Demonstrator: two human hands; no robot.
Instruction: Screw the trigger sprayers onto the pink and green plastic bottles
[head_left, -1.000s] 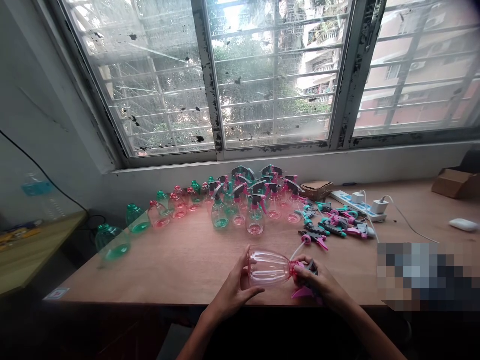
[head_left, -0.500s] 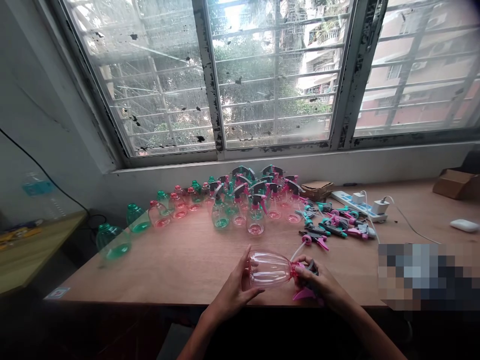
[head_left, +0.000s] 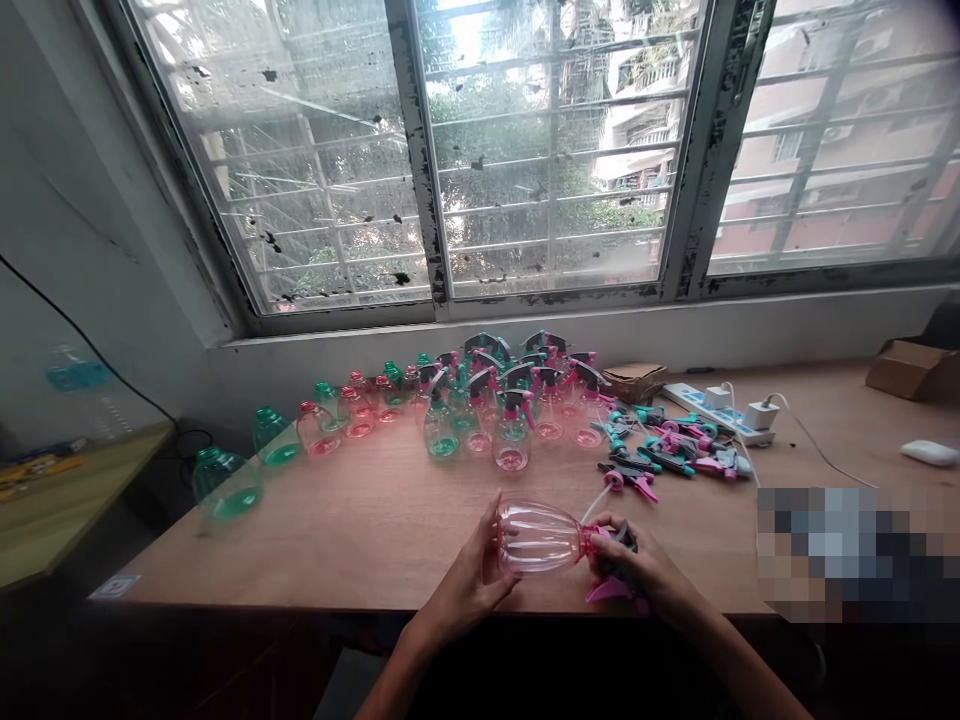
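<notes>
A clear pink spray bottle (head_left: 538,538) lies sideways in the air above the table's front edge, its base to the left. My left hand (head_left: 480,565) is closed around the base end, thumb below and fingers at the back. At the neck, my right hand (head_left: 634,560) grips a pink and dark grey trigger spray head (head_left: 611,588), which sits against the bottle's mouth. How far it is screwed on, I cannot tell. Behind the hands lies a loose spray head (head_left: 634,482) with a white tube.
Green and pink bottles without heads (head_left: 321,428) line the left back. Several bottles with spray heads (head_left: 512,440) stand at centre. Loose spray heads (head_left: 675,440) lie piled right, near a power strip (head_left: 720,412). A cardboard box (head_left: 911,366) and a white mouse-like object (head_left: 928,452) are far right.
Both hands stay in nearly the same place with the bottle. The left thumb and the right fingers have shifted slightly around it; nothing else has visibly moved.
</notes>
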